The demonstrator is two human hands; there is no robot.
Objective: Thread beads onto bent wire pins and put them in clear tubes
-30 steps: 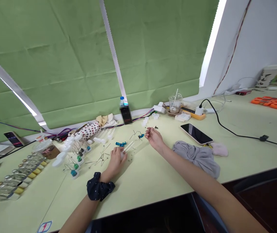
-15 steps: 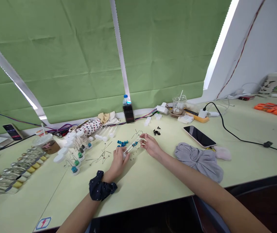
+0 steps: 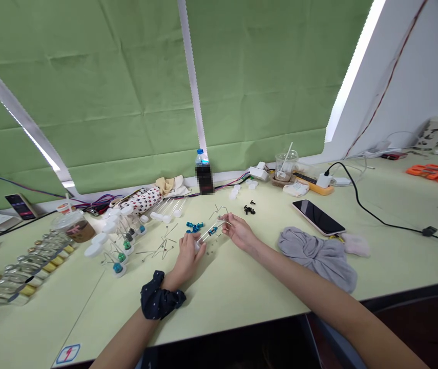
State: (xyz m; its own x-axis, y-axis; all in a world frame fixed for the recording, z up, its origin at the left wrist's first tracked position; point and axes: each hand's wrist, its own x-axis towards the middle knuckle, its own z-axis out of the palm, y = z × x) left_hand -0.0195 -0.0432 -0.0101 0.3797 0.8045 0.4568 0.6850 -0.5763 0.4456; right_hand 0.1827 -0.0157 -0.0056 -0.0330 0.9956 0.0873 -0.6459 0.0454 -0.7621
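My left hand [image 3: 190,253] is closed around the near end of a slim clear tube [image 3: 204,237], where some white shows between the fingers. At the tube's far end is a small blue piece [image 3: 213,230]; whether it is inside the tube I cannot tell. My right hand [image 3: 237,230] pinches a thin bent metal wire [image 3: 226,224] close to that end. Just beyond my left hand lies a pile of blue pieces [image 3: 194,226]. Loose bent wires [image 3: 164,246] are spread to its left, and another bent wire [image 3: 216,209] lies behind the tube.
White-capped tubes with coloured pieces [image 3: 118,268] stand at left, beside a row of glass bottles [image 3: 22,271] and a drink cup [image 3: 76,228]. Black pieces [image 3: 249,209], a phone [image 3: 318,217] and a grey cloth [image 3: 314,256] lie at right. A bottle [image 3: 204,177] stands behind.
The fingers of my right hand have drawn closer together on the wire by the tube's far end. My left hand has kept its place; the view has shifted slightly.
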